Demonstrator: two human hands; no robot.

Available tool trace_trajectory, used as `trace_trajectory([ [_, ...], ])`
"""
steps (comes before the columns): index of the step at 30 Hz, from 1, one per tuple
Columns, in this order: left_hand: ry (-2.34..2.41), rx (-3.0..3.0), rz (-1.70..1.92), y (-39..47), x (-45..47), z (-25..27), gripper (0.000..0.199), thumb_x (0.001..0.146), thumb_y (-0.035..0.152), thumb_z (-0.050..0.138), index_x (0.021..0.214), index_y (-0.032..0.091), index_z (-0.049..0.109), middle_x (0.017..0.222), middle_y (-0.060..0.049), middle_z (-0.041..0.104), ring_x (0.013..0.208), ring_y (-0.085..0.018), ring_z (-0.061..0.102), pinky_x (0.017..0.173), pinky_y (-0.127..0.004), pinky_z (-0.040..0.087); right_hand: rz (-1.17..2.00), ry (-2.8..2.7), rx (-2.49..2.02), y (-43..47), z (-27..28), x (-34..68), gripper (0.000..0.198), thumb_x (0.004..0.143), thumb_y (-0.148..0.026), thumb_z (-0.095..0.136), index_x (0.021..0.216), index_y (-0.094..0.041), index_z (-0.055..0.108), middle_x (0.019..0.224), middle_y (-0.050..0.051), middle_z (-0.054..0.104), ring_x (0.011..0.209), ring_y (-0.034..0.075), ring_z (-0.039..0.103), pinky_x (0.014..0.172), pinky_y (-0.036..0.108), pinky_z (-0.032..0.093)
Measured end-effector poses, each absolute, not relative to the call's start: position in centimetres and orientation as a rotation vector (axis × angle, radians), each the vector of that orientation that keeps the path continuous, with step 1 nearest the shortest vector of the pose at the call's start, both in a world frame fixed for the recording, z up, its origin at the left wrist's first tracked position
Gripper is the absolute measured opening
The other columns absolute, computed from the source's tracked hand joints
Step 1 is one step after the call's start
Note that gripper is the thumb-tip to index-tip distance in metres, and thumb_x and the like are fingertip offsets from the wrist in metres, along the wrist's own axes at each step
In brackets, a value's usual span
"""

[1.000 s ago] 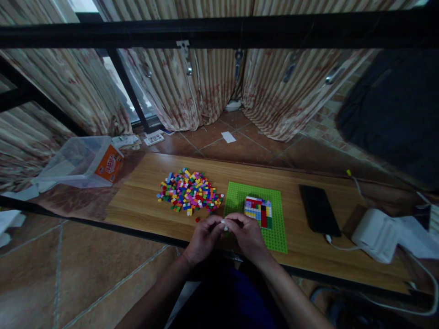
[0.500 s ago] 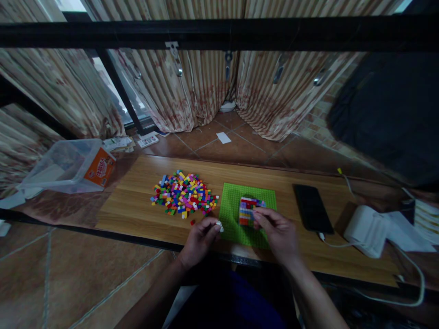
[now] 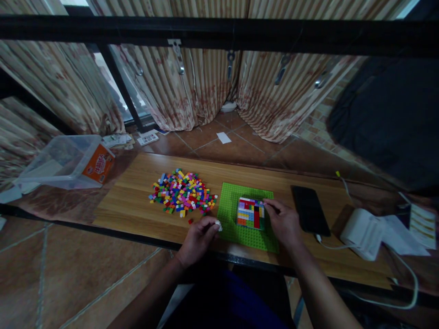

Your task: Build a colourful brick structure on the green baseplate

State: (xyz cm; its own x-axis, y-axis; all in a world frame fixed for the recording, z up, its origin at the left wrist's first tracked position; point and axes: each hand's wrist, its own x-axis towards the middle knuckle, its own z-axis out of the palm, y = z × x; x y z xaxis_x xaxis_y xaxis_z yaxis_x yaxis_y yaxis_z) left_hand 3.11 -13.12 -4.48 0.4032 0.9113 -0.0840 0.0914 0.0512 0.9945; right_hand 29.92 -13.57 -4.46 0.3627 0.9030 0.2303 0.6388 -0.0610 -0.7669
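My left hand [image 3: 199, 240] is closed in a pinch on small white toy bricks [image 3: 218, 225], held over the near left edge of the green baseplate [image 3: 228, 194]. A multicoloured block of toy bricks [image 3: 250, 214], roughly square, sits on the baseplate, with a dark gap in its top. At the block's far right corner are the pinched fingertips of my right hand [image 3: 283, 221], close to a purple brick. Whether they grip that brick or only touch it is too small to tell. Left of the baseplate lies a heap of loose toy bricks [image 3: 183, 192].
A black phone [image 3: 310, 210] with a white cable lies right of the baseplate, beside a white device [image 3: 361, 233] and papers. One red brick [image 3: 190, 221] rests apart from the heap. Off the wooden board [image 3: 123, 196], at left, stands a clear plastic bin [image 3: 65, 160].
My right hand has shifted from over the block's right side to its far right corner, uncovering the top. My left hand stays nearly in place with the white bricks. The view moved slightly.
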Motion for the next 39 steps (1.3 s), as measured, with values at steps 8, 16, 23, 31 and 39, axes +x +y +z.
trace_trajectory([
  [8,1.000,1.393,0.809,-13.1,3.1,-4.6,0.025,0.090,0.040,0.057,0.087,0.016,0.063,0.070,0.001,0.057,0.064,-0.010,0.053,0.060,-0.022,0.044,0.402,-1.457,-1.719,-13.3,-4.4,30.1,0.034,0.088,-0.044,0.052,0.095,-0.019,0.074,0.097,0.011,0.072,0.093,0.025,0.066,0.088,0.043,0.050],
  [16,1.003,1.391,0.812,-13.2,3.1,-4.9,0.026,0.090,0.040,0.057,0.087,0.016,0.063,0.072,0.000,0.058,0.064,-0.011,0.053,0.059,-0.021,0.044,0.600,-1.224,-1.702,-13.4,-4.8,30.2,0.035,0.081,-0.049,0.063,0.092,-0.019,0.076,0.101,0.010,0.074,0.096,0.025,0.066,0.090,0.042,0.050],
  [23,0.991,1.392,0.812,-13.2,3.1,-4.8,0.026,0.090,0.041,0.057,0.087,0.016,0.063,0.071,0.000,0.058,0.064,-0.011,0.053,0.059,-0.021,0.043,0.888,-0.875,-1.667,-12.7,-4.9,30.5,0.041,0.061,-0.052,0.079,0.086,-0.020,0.077,0.088,0.008,0.076,0.076,0.022,0.068,0.072,0.037,0.053],
  [31,0.990,1.405,0.821,-13.1,3.1,-5.2,0.024,0.090,0.040,0.057,0.089,0.016,0.063,0.075,-0.001,0.059,0.067,-0.011,0.055,0.062,-0.022,0.045,1.068,-0.779,-1.606,-12.5,-4.9,30.8,0.042,0.056,-0.047,0.084,0.086,-0.019,0.078,0.081,0.007,0.076,0.069,0.018,0.066,0.066,0.033,0.052],
  [39,1.005,1.374,0.830,-13.2,3.2,-5.0,0.025,0.089,0.041,0.058,0.087,0.016,0.064,0.077,-0.002,0.061,0.067,-0.012,0.054,0.061,-0.022,0.045,1.085,-0.792,-1.602,-12.3,-4.8,30.8,0.040,0.056,-0.047,0.084,0.085,-0.020,0.078,0.084,0.007,0.077,0.073,0.021,0.069,0.075,0.038,0.056],
])
